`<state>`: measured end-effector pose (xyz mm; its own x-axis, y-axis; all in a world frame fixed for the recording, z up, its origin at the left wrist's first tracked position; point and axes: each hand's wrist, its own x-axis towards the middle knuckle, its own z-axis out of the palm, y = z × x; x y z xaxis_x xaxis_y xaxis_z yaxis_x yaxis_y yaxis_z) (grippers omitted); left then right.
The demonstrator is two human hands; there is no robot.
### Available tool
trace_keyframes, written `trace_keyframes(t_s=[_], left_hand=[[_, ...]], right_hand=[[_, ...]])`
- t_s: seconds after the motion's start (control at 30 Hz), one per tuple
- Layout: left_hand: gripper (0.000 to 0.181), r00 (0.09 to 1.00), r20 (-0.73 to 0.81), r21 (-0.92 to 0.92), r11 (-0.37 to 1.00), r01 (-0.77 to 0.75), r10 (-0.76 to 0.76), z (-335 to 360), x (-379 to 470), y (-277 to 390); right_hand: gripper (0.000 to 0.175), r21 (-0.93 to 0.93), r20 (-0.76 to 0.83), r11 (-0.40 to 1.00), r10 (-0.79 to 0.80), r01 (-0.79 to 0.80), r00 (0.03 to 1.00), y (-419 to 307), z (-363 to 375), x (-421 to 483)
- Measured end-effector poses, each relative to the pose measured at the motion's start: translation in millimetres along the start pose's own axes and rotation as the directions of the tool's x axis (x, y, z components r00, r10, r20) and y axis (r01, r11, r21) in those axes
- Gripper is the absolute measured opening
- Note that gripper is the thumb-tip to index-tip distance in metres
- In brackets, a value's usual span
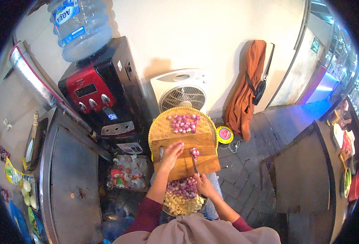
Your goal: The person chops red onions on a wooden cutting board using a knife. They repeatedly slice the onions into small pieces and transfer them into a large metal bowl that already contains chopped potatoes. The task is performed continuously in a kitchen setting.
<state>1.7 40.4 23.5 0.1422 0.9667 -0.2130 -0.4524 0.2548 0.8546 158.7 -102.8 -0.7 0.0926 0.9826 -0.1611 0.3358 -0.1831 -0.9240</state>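
My right hand point(204, 185) grips a kitchen knife point(195, 166), its blade slanting across a wooden cutting board point(179, 170). The blade's tip touches a small heap of cut shallots point(194, 152) on the board. Over the board's left part, my left hand point(172, 154) pinches what looks like a small pink shallot point(181, 144) at its fingertips. The board lies partly over a round woven bamboo tray point(159, 129), where several whole peeled shallots point(183, 123) sit at the far side. Below the board, a bowl holds cut shallots point(181, 189) and peeled garlic cloves point(184, 206).
A box fan point(182, 91) stands behind the tray. To the left are a water dispenser point(106, 94) and a bin of rubbish point(129, 174). A yellow-rimmed round object point(225, 135) with a cable lies on the floor at right. Counters flank both sides.
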Motion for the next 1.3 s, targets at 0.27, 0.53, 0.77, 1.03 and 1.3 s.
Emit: trace_keyframes(t_s=[0.27,0.53,0.77,1.03,1.3], left_hand=[[0.023,0.926,0.123,0.74,0.589,-0.325,0.356,-17,-19,-36],[0.021,0.918,0.086,0.733,0.599,-0.322,0.388,-11,-20,-34],[0.021,0.937,0.032,0.765,0.595,-0.247,0.347,-16,-19,-40],[0.021,0.922,0.037,0.755,0.593,-0.279,0.386,-15,-18,-40],[0.018,0.941,0.026,0.734,0.633,-0.247,0.338,-14,-21,-38]], right_hand=[[0.041,-0.186,0.033,0.981,0.055,-0.048,0.998,-18,-2,3],[0.041,-0.266,0.081,0.963,0.076,-0.052,0.994,-30,-2,3],[0.037,-0.321,0.043,0.947,0.007,0.008,0.999,-24,7,9],[0.038,-0.322,0.069,0.945,-0.036,0.056,0.997,-18,8,28],[0.043,-0.366,0.088,0.926,-0.061,0.089,0.994,-29,13,54]])
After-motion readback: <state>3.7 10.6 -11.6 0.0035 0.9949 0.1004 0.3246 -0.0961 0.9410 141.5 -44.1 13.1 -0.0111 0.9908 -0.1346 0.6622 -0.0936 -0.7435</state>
